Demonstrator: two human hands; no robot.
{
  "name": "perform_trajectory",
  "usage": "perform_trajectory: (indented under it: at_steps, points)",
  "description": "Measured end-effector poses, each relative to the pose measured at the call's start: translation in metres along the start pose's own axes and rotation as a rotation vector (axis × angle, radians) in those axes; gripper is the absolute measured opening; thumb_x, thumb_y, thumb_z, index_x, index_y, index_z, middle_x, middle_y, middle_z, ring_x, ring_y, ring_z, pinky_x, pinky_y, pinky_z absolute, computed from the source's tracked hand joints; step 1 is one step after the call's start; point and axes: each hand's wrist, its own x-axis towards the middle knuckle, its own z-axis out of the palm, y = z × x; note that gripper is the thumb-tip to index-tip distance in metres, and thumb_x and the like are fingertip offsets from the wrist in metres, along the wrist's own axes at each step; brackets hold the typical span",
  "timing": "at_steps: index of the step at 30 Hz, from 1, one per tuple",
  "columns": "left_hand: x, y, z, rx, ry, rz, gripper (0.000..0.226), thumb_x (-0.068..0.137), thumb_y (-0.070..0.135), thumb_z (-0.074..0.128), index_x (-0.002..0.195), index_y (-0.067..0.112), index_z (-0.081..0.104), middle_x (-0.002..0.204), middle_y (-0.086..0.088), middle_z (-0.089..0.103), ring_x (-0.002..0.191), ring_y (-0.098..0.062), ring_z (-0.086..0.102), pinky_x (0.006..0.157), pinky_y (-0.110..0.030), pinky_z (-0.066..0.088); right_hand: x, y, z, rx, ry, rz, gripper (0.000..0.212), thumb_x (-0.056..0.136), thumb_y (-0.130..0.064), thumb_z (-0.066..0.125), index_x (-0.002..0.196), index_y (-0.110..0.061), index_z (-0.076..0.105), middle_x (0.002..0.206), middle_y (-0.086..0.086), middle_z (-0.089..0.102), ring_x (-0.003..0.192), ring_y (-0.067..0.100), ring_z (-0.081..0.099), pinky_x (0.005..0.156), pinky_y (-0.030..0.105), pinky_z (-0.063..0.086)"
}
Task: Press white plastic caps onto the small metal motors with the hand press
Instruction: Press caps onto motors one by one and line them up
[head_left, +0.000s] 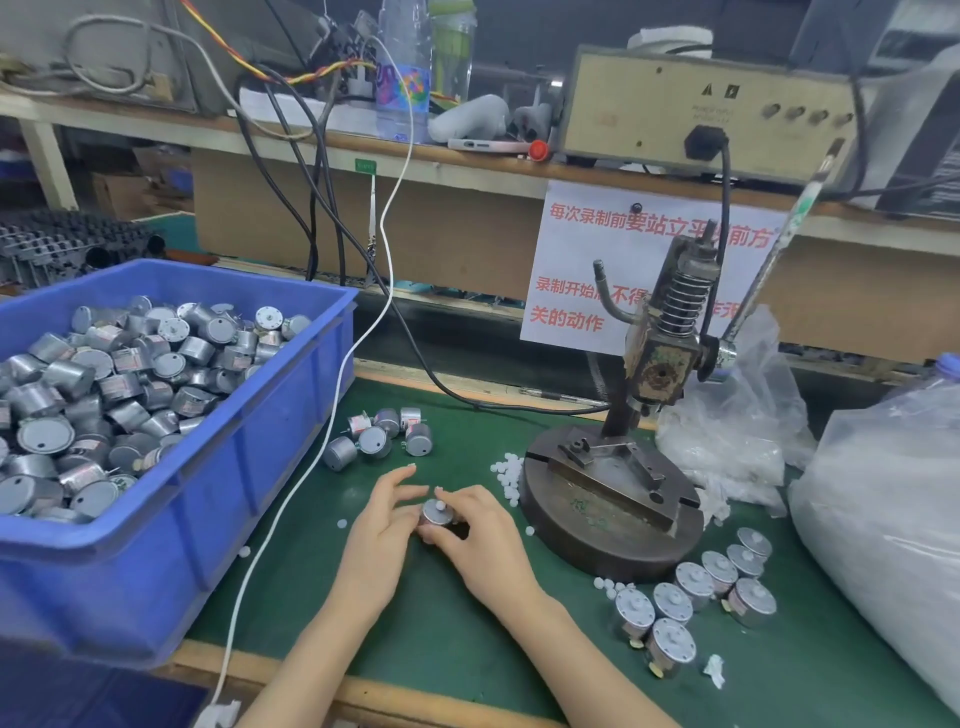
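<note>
Motor (435, 515): small metal cylinder, upright on the green mat (467, 649) near centre, with a white cap (440, 504) sitting on its top. Both hands are on it: left hand (382, 525) holds the left side with two fingers stretched out above, right hand (483, 538) is curled round the right side. Just right is the press (641, 358): heavy round dark base, worn rusty head, coil spring, long lever angled up right. Loose caps (506, 470), small white beads, lie against the base's left edge, with a few strays on the mat. Capped motors (696, 597) are grouped near right. A few bare motors (382, 436) sit just beyond the hands. Blue plastic bin (218, 493) on the left is heaped with shiny motors. Clear crinkled bags (883, 519) are on the right. A white cable (332, 415) runs down beside the bin. The mat is matte with a wood front edge. On the far wood shelf: beige metal box (701, 109), bottle (402, 73), tangled wires. A paper sign (587, 244) with red text hangs behind the press.
</note>
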Motion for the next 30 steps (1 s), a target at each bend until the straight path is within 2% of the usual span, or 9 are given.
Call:
perform_trajectory:
  at_steps: [2,4,6,8,12,18,26,28,30]
  points:
    - [-0.001,0.001,-0.001,0.022,0.027,-0.006,0.039,0.089,-0.001,0.043,0.115,0.028,0.050,0.108,0.011,0.061,0.093,-0.004,0.063,0.083,-0.019,0.043,-0.003,-0.001,-0.008,0.019,0.057,0.012,0.043,0.086,-0.026,0.066,0.126,-0.014,0.057,0.107,-0.003,0.055,0.099,0.005,0.050,0.085,0.005,0.031]
    - [-0.001,0.002,-0.001,0.038,0.050,-0.016,0.036,0.088,-0.002,0.045,0.110,0.025,0.053,0.106,0.009,0.061,0.091,-0.007,0.064,0.089,-0.028,0.043,-0.006,0.000,-0.025,0.070,0.190,0.042,0.038,0.085,-0.024,0.068,0.120,-0.015,0.060,0.101,-0.009,0.053,0.097,0.003,0.048,0.085,0.005,0.032]
    - [-0.001,0.002,-0.001,0.031,0.075,-0.027,0.029,0.087,-0.003,0.046,0.099,0.020,0.059,0.101,0.005,0.063,0.087,-0.009,0.064,0.087,-0.031,0.045,-0.008,0.007,-0.051,0.053,0.328,0.068,0.033,0.083,-0.023,0.070,0.114,-0.014,0.064,0.098,-0.009,0.054,0.096,0.008,0.051,0.088,0.017,0.038]
    - [0.000,0.001,-0.001,0.021,0.100,-0.032,0.024,0.090,-0.001,0.047,0.088,0.018,0.062,0.096,-0.003,0.064,0.080,-0.013,0.064,0.078,-0.028,0.047,-0.008,0.017,-0.077,-0.061,0.405,0.109,0.035,0.083,-0.026,0.069,0.115,-0.013,0.063,0.101,-0.005,0.056,0.098,0.012,0.051,0.091,0.026,0.040]
    - [0.004,-0.003,-0.001,0.066,0.132,-0.044,0.022,0.089,0.002,0.050,0.077,0.015,0.064,0.085,-0.008,0.065,0.070,-0.016,0.064,0.069,-0.026,0.046,-0.008,0.038,-0.114,-0.319,0.414,0.224,0.037,0.085,-0.035,0.065,0.117,-0.018,0.061,0.111,0.000,0.060,0.107,0.020,0.051,0.094,0.034,0.037]
    - [0.004,-0.003,0.000,0.119,0.153,-0.054,0.024,0.085,-0.001,0.052,0.071,0.013,0.065,0.080,-0.005,0.065,0.061,-0.010,0.063,0.067,-0.029,0.046,-0.001,0.060,-0.125,-0.590,0.428,0.292,0.041,0.090,-0.041,0.056,0.124,-0.018,0.058,0.121,0.003,0.058,0.115,0.023,0.043,0.093,0.034,0.029]
    - [0.003,-0.001,-0.002,0.131,0.154,-0.058,0.024,0.083,0.000,0.053,0.069,0.013,0.066,0.072,-0.003,0.065,0.053,-0.008,0.058,0.062,-0.028,0.045,0.008,0.063,-0.123,-0.511,0.515,0.332,0.040,0.087,-0.037,0.062,0.118,-0.012,0.063,0.122,0.010,0.056,0.113,0.028,0.043,0.093,0.036,0.032]
    - [0.003,0.000,-0.002,0.135,0.157,-0.061,0.023,0.084,0.000,0.053,0.069,0.013,0.066,0.071,-0.003,0.065,0.054,-0.010,0.059,0.062,-0.029,0.045,0.009,0.064,-0.124,-0.474,0.476,0.344,0.046,0.088,-0.039,0.060,0.125,-0.012,0.058,0.125,0.010,0.055,0.116,0.027,0.043,0.095,0.038,0.035]
    - [0.002,-0.001,-0.001,0.131,0.163,-0.059,0.023,0.084,0.000,0.053,0.069,0.012,0.066,0.070,-0.003,0.065,0.055,-0.012,0.059,0.063,-0.030,0.045,0.010,0.065,-0.129,-0.228,0.440,0.347,0.059,0.088,-0.041,0.059,0.137,-0.012,0.044,0.132,0.009,0.051,0.122,0.026,0.044,0.101,0.042,0.038]
